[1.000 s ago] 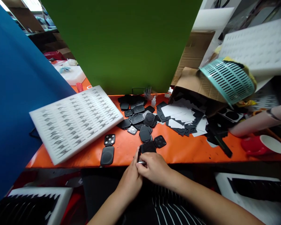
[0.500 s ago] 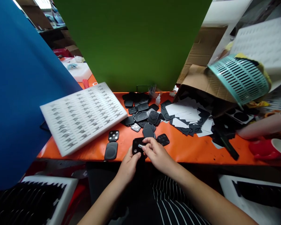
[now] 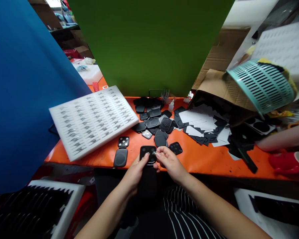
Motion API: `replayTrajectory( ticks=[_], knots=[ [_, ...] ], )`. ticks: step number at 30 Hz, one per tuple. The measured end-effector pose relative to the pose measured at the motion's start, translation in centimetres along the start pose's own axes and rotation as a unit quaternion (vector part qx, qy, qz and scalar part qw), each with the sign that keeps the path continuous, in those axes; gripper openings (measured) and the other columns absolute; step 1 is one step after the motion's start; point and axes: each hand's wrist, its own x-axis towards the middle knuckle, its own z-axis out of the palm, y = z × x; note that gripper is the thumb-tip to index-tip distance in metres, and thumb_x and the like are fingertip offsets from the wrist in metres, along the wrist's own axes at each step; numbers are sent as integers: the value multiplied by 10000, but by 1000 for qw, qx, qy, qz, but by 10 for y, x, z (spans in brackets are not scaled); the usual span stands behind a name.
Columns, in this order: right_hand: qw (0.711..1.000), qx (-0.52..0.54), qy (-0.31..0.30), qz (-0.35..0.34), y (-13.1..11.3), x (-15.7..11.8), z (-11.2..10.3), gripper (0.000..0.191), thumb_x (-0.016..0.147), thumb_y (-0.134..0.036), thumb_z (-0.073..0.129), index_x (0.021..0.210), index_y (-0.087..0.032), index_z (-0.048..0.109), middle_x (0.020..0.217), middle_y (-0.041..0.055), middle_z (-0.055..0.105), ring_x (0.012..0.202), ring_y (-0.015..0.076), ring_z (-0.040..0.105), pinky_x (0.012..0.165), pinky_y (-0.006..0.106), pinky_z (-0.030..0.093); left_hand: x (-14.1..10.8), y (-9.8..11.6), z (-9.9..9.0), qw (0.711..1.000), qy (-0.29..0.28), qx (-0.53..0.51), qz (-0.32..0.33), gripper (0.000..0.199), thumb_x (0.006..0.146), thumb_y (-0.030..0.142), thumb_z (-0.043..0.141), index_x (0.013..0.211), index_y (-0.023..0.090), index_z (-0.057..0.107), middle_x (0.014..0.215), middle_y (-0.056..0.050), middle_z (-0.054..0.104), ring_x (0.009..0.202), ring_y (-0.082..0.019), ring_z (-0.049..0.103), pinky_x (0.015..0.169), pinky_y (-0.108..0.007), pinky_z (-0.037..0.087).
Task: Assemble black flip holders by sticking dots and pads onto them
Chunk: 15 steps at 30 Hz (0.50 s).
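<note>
My left hand (image 3: 136, 168) grips a black square compact case (image 3: 150, 160) at the table's front edge, its thumb lying on the case's face. Round wells show in that face, and some have a silvery look. Between the thumb and forefinger of my right hand (image 3: 171, 163) is a small shiny silvery piece (image 3: 154, 153), held at the right side of the case; its exact kind is too small to tell. To the left lies an opened black compact (image 3: 120, 157) with silvery discs in its upper half. A black piece with round wells (image 3: 175, 148) rests just right of my hands.
A white foam tray (image 3: 94, 121) with rows of slots stands tilted at left. Several black compacts (image 3: 153, 122) are piled behind my hands. Black and white cut sheets (image 3: 199, 121), a teal basket (image 3: 264, 86) and a red mug (image 3: 284, 162) are at right. A green panel (image 3: 151, 43) rises behind.
The silvery piece and my right fingers have moved from the middle of the case to its right side. My left thumb has shifted further up onto the case's face. The view has shifted slightly.
</note>
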Motion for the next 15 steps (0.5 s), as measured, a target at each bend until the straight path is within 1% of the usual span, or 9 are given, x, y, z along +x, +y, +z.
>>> replayTrajectory(
  ticks=[2, 3, 5, 7, 9, 11, 13, 15],
  knots=[
    [1000, 20, 5, -5, -1, 0, -1, 259, 782, -433, 492, 851, -192, 430, 599, -67, 419, 482, 50, 398, 463, 173, 331, 1, 0, -4, 1000, -13, -18, 14, 447, 775, 442, 544, 1099, 139, 491, 858, -91, 639, 676, -177, 627, 569, -248, 476],
    [1000, 14, 8, -11, -1, 1, -1, 265, 787, -437, 485, 867, -189, 435, 607, -62, 427, 490, 53, 399, 470, 178, 334, 2, 0, -6, 999, -11, -12, 31, 449, 774, 430, 551, 1107, 134, 494, 885, -95, 639, 702, -181, 628, 602, -257, 482],
    [999, -32, 10, -27, -1, 0, -1, 264, 801, -427, 471, 902, -184, 450, 644, -42, 463, 542, 70, 438, 511, 199, 364, 3, -2, -8, 996, 15, 39, 80, 440, 762, 402, 572, 1094, 119, 515, 904, -90, 640, 749, -195, 625, 667, -281, 483],
    [991, -119, 20, -56, -3, -2, 0, 235, 810, -393, 472, 909, -180, 473, 725, -11, 516, 643, 96, 491, 593, 227, 396, 2, -5, -9, 981, 52, 130, 135, 403, 759, 380, 575, 1066, 121, 548, 907, -77, 646, 804, -215, 615, 722, -307, 476],
    [972, -218, 37, -74, -6, -5, 2, 198, 819, -359, 470, 900, -180, 492, 803, 13, 555, 724, 118, 514, 657, 246, 398, 0, -9, -9, 950, 82, 226, 198, 349, 781, 353, 547, 1062, 148, 575, 959, -69, 643, 888, -228, 593, 795, -321, 453],
    [949, -303, 37, -78, -10, -8, 3, 173, 841, -336, 437, 856, -181, 512, 810, 19, 574, 739, 128, 519, 666, 246, 382, -4, -11, -8, 910, 99, 306, 262, 304, 814, 316, 503, 1078, 192, 586, 1050, -56, 619, 985, -227, 554, 874, -317, 413],
    [932, -353, 13, -76, -12, -10, 3, 206, 868, -312, 383, 794, -183, 525, 770, 11, 577, 723, 127, 517, 648, 237, 364, -9, -13, -9, 868, 100, 372, 313, 292, 830, 272, 475, 1100, 233, 580, 1112, -33, 592, 1040, -212, 526, 921, -303, 384],
    [924, -376, -7, -70, -11, -11, 2, 250, 880, -291, 349, 734, -181, 519, 731, 4, 566, 697, 122, 508, 625, 229, 347, -11, -16, -12, 834, 83, 429, 338, 314, 836, 233, 455, 1131, 259, 560, 1144, -16, 574, 1065, -201, 511, 937, -295, 377]
  ],
)
